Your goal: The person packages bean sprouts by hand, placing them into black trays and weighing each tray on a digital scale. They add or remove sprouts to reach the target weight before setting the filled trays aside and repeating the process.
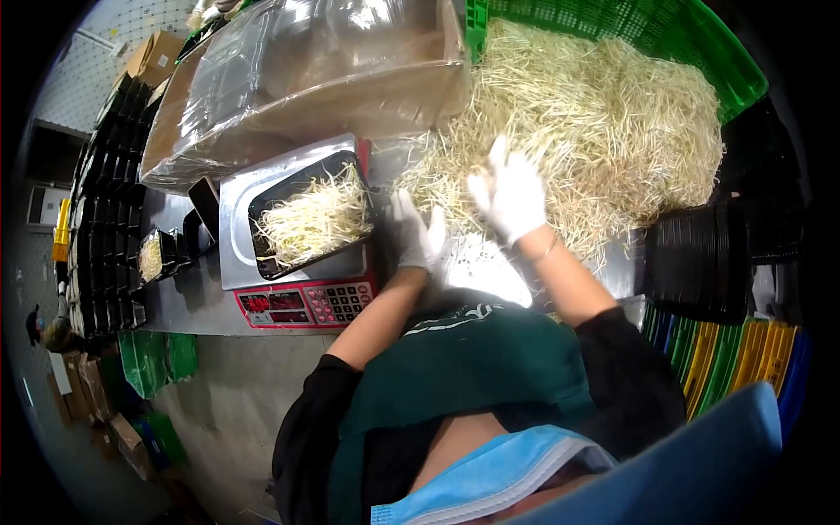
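Observation:
My left hand [417, 234], in a white glove, is beside the right edge of a black plastic tray [306, 265]. Its thumb stands apart from the fingers and nothing shows in it. Bean sprouts [317, 219] are heaped in that tray, which rests tilted across the metal plate of a red digital scale [302, 303]. Also gloved in white, my right hand [514, 194] is at the near left edge of a large pile of bean sprouts [604, 114]. Its fingers are spread, with loose sprouts around them. The scale's display is too blurred to read.
A green crate [713, 61] stands behind the pile. Clear plastic covers a large box [306, 96] behind the scale. Stacked black trays [697, 262] are at the right, with many more trays [101, 210] at the left. Another tray of sprouts [152, 256] sits left of the scale.

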Action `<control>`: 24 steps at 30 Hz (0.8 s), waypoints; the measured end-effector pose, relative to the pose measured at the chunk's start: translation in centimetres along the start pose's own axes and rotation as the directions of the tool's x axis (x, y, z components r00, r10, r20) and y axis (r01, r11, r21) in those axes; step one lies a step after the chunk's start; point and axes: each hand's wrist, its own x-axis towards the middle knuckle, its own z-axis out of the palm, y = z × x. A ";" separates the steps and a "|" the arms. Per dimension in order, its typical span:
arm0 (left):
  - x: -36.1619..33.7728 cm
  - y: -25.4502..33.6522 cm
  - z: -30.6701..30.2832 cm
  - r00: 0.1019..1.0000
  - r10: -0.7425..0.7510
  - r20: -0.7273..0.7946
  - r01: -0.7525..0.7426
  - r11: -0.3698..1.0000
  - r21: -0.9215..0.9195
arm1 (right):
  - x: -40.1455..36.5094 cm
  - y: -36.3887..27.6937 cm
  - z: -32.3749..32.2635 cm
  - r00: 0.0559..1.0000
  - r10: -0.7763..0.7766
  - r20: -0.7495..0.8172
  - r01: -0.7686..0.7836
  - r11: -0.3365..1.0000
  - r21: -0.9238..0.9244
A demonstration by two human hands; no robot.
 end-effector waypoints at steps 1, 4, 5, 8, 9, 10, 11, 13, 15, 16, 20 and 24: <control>0.6 0.3 -0.4 0.965 -0.164 0.206 0.166 0.986 0.009 | -1.9 -0.1 1.3 0.996 -0.089 -0.008 0.089 0.996 0.019; -2.3 -0.9 3.3 0.991 0.131 -0.040 -0.136 0.972 -0.192 | -2.8 1.3 -0.8 0.972 -0.230 0.038 0.215 0.948 0.236; -2.2 -0.3 3.0 0.991 0.128 -0.043 -0.133 0.973 -0.188 | -1.5 2.2 -2.0 0.974 -0.217 0.059 0.190 0.933 0.306; -0.1 1.7 0.5 0.970 0.240 -0.047 -0.243 0.925 -0.294 | 3.5 5.1 -2.6 0.984 -0.170 -0.049 0.174 0.977 0.119; 0.8 2.7 -0.4 0.971 0.237 -0.044 -0.239 0.927 -0.289 | 4.5 5.8 -1.3 0.966 -0.194 -0.170 0.191 0.981 -0.038; 1.7 3.8 -1.4 0.949 0.314 0.037 -0.301 0.933 -0.199 | 5.0 4.3 -3.7 0.968 -0.040 0.247 0.033 0.999 0.034; 2.4 4.3 -2.1 0.914 0.386 0.124 -0.374 0.921 -0.109 | 3.5 4.7 -0.5 0.992 -0.124 0.032 0.123 0.992 0.035; 3.1 4.1 -2.5 0.868 0.448 0.213 -0.447 0.893 -0.058 | 0.9 1.6 -2.0 0.918 -0.091 0.386 0.075 0.996 0.056; 3.4 4.9 -2.9 0.709 0.512 0.486 -0.609 0.791 0.056 | -2.9 1.5 -0.1 0.934 -0.248 0.257 0.247 0.968 0.039; 3.1 3.5 -1.0 0.654 0.618 0.436 -0.749 0.611 0.256 | -3.0 2.7 0.0 0.937 -0.239 0.254 0.238 0.971 0.036; 4.9 5.8 -0.4 0.478 0.676 0.562 -0.873 0.438 0.215 | -0.2 6.8 -7.0 0.859 -0.371 0.353 0.294 0.922 0.252; 6.6 7.6 1.6 0.466 0.652 0.598 -0.829 0.558 0.037 | 3.3 12.9 -5.1 0.944 -0.319 0.087 0.311 0.768 -0.560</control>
